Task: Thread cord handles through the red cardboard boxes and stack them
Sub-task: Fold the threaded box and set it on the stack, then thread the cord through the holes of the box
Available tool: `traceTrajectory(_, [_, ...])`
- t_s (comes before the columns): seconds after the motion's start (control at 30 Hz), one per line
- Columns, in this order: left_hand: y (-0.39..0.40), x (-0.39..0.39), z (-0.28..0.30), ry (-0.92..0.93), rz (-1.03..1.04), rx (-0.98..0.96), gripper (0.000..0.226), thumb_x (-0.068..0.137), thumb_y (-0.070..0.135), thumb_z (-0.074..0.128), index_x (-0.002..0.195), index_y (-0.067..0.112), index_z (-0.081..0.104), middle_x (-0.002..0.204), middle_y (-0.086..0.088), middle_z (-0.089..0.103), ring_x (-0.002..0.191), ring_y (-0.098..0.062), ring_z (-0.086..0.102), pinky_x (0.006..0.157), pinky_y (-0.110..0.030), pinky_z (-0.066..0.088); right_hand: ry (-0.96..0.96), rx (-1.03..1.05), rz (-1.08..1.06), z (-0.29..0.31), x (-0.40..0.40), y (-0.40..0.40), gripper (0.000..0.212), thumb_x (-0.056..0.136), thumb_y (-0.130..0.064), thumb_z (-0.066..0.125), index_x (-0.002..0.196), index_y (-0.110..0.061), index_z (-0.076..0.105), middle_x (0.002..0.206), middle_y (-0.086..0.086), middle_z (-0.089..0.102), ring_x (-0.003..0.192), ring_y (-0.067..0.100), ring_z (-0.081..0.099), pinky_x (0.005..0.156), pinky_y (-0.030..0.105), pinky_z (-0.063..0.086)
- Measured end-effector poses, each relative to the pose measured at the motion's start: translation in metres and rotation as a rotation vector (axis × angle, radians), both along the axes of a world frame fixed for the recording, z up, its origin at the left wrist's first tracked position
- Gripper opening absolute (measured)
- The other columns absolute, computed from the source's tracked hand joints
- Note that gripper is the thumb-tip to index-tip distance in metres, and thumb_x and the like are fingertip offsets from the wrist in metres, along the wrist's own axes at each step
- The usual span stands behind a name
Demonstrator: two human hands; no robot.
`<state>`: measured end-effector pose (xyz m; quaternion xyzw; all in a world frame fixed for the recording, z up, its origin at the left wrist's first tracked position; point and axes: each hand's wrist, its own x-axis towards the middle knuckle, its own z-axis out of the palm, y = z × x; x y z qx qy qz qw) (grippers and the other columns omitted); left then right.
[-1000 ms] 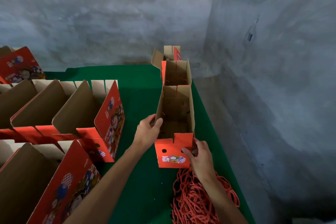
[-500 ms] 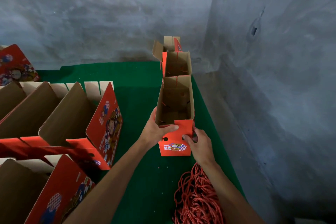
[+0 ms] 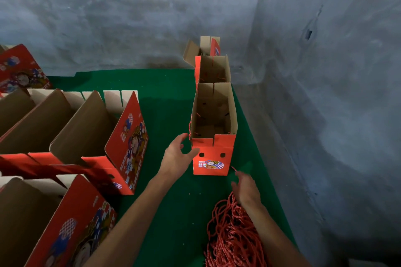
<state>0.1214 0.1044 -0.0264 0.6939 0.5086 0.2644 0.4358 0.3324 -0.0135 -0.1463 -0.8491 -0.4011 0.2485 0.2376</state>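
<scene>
A red cardboard box (image 3: 213, 159) stands open-topped on the green mat, nested at the near end of a row of similar boxes (image 3: 213, 69) running toward the wall. Two round holes show in its front face. My left hand (image 3: 176, 156) is open just left of the box, its thumb at the box's front corner. My right hand (image 3: 246, 188) is open below and to the right of the box, above a heap of red cords (image 3: 234, 232). A thin cord end shows near its fingertips, but whether the fingers hold it is unclear.
Several larger red boxes (image 3: 128, 143) with open flaps stand in rows on the left. The green mat (image 3: 169, 97) ends at a grey concrete floor on the right, and a grey wall (image 3: 152, 13) closes off the back.
Both hands have let go of the near box and pulled back. The right hand dropped toward the cord heap. The box stands pushed into the row.
</scene>
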Motion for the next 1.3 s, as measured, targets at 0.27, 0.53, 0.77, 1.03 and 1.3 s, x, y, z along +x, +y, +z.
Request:
traceTrajectory(0.27, [-0.045,-0.073,0.012,0.219,0.068,0.249,0.049,0.097,0.034,0.069,0.141,0.021,0.054,0.149,0.002,0.052,0.141,-0.017,0.045,0.112,-0.03,0.036,-0.144,-0.243,0.166,-0.025,-0.027,-0.043,0.023,0.102,-0.024,0.056,0.121,-0.014,0.064,0.124,0.01,0.06,0.114,0.027,0.063,0.098,0.036,0.051])
traceTrajectory(0.53, [-0.088,-0.148,0.025,0.569,0.232,0.437,0.048,0.098,0.04,0.062,0.143,0.023,0.055,0.157,-0.002,0.044,0.15,-0.024,0.031,0.127,-0.053,0.011,-0.345,-0.019,0.342,-0.002,-0.074,-0.036,0.034,0.107,-0.041,0.046,0.096,-0.023,0.074,0.112,0.003,0.062,0.107,0.021,0.059,0.087,0.033,0.049])
traceTrajectory(0.77, [-0.121,-0.199,0.048,0.615,0.388,0.537,0.041,0.101,0.026,0.058,0.139,0.012,0.058,0.153,-0.01,0.049,0.145,-0.029,0.04,0.119,-0.047,0.034,-0.464,0.216,0.484,0.041,-0.148,-0.009,0.033,0.107,-0.039,0.05,0.104,-0.022,0.077,0.107,0.002,0.063,0.103,0.023,0.059,0.086,0.038,0.05])
traceTrajectory(1.03, [-0.129,-0.225,0.067,0.736,0.507,0.099,0.03,0.103,0.03,0.051,0.128,0.014,0.052,0.112,-0.007,0.068,0.095,-0.029,0.068,0.076,-0.042,0.059,0.187,0.278,0.622,0.065,-0.204,-0.006,0.036,0.11,-0.034,0.046,0.119,-0.01,0.072,0.109,0.005,0.068,0.099,0.016,0.066,0.091,0.031,0.051])
traceTrajectory(1.3, [-0.12,-0.221,0.066,0.674,0.309,0.079,0.021,0.097,0.023,0.055,0.113,0.013,0.065,0.098,-0.003,0.063,0.085,-0.023,0.06,0.069,-0.033,0.046,0.501,0.295,0.584,0.068,-0.215,-0.024,0.027,0.109,-0.029,0.051,0.102,-0.012,0.071,0.081,-0.007,0.065,0.062,0.002,0.055,0.06,0.02,0.045])
